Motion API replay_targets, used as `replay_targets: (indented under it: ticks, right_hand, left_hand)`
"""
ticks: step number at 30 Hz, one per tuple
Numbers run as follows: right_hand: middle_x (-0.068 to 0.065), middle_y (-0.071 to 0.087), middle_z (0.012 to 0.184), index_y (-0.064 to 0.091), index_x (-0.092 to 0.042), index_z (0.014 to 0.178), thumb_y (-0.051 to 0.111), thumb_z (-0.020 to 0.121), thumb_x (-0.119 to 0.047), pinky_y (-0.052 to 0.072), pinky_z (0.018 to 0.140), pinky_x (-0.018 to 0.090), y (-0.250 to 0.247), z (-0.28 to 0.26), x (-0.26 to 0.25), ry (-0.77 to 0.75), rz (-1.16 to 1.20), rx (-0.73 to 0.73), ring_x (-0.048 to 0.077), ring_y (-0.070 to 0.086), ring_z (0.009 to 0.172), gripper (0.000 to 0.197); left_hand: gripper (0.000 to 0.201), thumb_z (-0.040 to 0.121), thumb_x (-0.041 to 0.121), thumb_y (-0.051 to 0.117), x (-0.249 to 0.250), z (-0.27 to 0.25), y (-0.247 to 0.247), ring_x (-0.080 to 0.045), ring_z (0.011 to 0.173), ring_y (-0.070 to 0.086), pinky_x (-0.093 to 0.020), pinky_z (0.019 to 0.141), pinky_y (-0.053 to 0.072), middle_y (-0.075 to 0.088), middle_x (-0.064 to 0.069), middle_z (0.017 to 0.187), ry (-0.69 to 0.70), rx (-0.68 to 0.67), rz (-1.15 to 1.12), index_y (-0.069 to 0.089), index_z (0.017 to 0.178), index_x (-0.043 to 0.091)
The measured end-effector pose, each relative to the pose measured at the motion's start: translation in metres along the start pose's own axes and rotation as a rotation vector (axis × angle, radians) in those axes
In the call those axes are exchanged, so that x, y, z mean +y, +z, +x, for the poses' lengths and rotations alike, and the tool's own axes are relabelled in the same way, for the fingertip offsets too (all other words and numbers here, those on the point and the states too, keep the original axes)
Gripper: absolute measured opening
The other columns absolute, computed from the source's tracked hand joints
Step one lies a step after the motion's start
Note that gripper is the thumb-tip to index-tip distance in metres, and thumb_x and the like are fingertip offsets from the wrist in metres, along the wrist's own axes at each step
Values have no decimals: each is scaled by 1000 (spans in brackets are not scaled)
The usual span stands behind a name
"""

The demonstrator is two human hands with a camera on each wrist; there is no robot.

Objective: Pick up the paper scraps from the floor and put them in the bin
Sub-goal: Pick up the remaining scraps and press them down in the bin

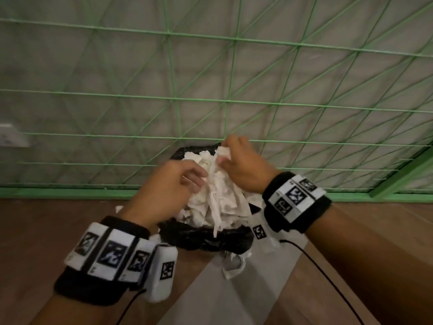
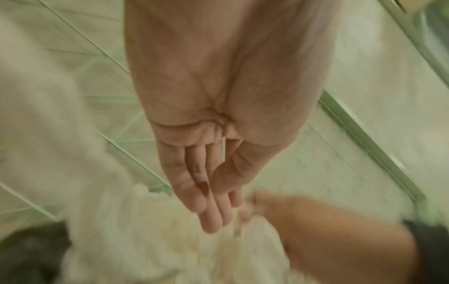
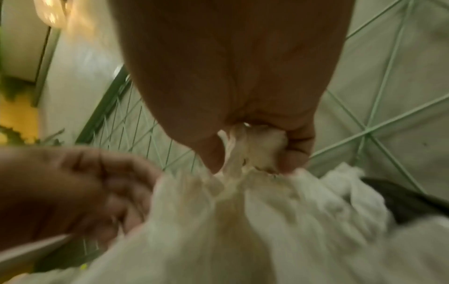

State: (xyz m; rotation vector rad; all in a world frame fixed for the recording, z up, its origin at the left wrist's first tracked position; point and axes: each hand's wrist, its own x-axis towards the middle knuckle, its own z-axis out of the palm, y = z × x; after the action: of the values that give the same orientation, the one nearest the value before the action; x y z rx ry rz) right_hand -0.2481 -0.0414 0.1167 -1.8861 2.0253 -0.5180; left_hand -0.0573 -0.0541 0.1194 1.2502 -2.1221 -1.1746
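A bin lined with a black bag (image 1: 206,240) stands on the floor against the fence, heaped with white paper scraps (image 1: 218,198). My right hand (image 1: 225,156) holds a bunch of scraps at the top of the heap; in the right wrist view its fingers (image 3: 296,149) curl round the paper (image 3: 262,149). My left hand (image 1: 191,178) is at the heap's left side, holding nothing. Its fingers (image 2: 213,211) are nearly straight in the left wrist view, just above the paper (image 2: 145,240).
A green wire fence (image 1: 234,102) rises right behind the bin. More scraps (image 1: 234,263) lie on the floor at the bin's front. Brown wood floor (image 1: 58,219) runs left and right, with a pale strip (image 1: 210,296) between. A wall socket (image 1: 11,137) sits far left.
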Motion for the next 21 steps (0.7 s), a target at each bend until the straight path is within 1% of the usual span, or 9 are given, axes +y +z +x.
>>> replay_targets:
  ticks: [2, 4, 6, 8, 11, 13, 16, 19, 21]
  right_hand:
    - [14, 40, 138, 31, -19, 140, 34, 98, -48, 32, 107, 43, 15, -5, 2, 39, -86, -192, 32, 37, 127, 52]
    - [14, 37, 146, 20, -24, 147, 21, 96, -59, 26, 112, 47, 24, -13, 2, 36, -87, -317, 30, 32, 136, 63]
    - [12, 28, 155, 9, -26, 151, 11, 93, -65, 13, 117, 53, 33, -21, 2, 28, -121, -401, 28, 16, 146, 70]
    - [6, 12, 161, 1, -26, 152, 6, 91, -67, -2, 118, 55, 46, -27, 2, 15, -207, -479, 25, -4, 149, 74]
    - [5, 14, 161, 4, -26, 152, 5, 92, -65, -4, 118, 55, 47, -30, -3, 18, -197, -495, 25, -4, 149, 72]
    - [1, 30, 156, 16, -30, 150, 6, 95, -61, 3, 118, 57, 30, -30, -10, 20, -86, -411, 24, 13, 148, 64]
    - [-1, 58, 133, 40, -36, 134, 11, 97, -59, 24, 113, 54, -1, -36, -19, -11, 42, -125, 23, 49, 127, 53]
    - [2, 70, 98, 52, -29, 113, 23, 100, -50, 45, 90, 42, -23, -45, -12, 78, 228, 192, 21, 64, 91, 38]
    - [3, 72, 86, 56, -25, 98, 39, 97, -34, 45, 77, 36, -19, -47, 23, 248, 402, 407, 17, 67, 83, 19]
  left_hand:
    - [41, 82, -14, 47, -10, -5, -23, -17, 78, 69, -29, 77, 53, 72, -3, 87, -19, 163, -118, 70, 90, 19]
    - [34, 85, -3, 56, -32, -12, -44, -18, 81, 66, -31, 77, 50, 70, -6, 91, -113, 265, -100, 67, 88, 29]
    - [19, 84, 23, 70, -48, -24, -52, -20, 84, 66, -27, 69, 47, 68, -8, 93, -288, 117, 53, 64, 95, 37]
    - [28, 75, 41, 77, -56, -33, -45, -15, 75, 67, -22, 61, 46, 69, -4, 86, -375, -62, 177, 63, 98, 36]
    - [24, 74, 37, 79, -48, -37, -31, -5, 51, 59, -20, 46, 41, 66, -1, 74, -353, -2, 181, 64, 85, 21]
    - [19, 75, 25, 80, -42, -34, -29, -5, 46, 58, -20, 42, 42, 64, -2, 70, -335, 49, 184, 63, 78, 16]
    - [16, 77, 19, 77, -29, -26, -30, -5, 59, 55, -22, 52, 36, 58, 10, 64, -222, 161, 259, 64, 69, 21]
    - [16, 76, 11, 74, -22, -10, -15, -7, 72, 63, -23, 61, 46, 66, 9, 73, -110, 108, 175, 66, 69, 23]
    - [17, 73, 7, 72, -25, -3, 3, -12, 83, 65, -25, 72, 51, 68, 8, 84, -62, 51, 272, 70, 67, 23]
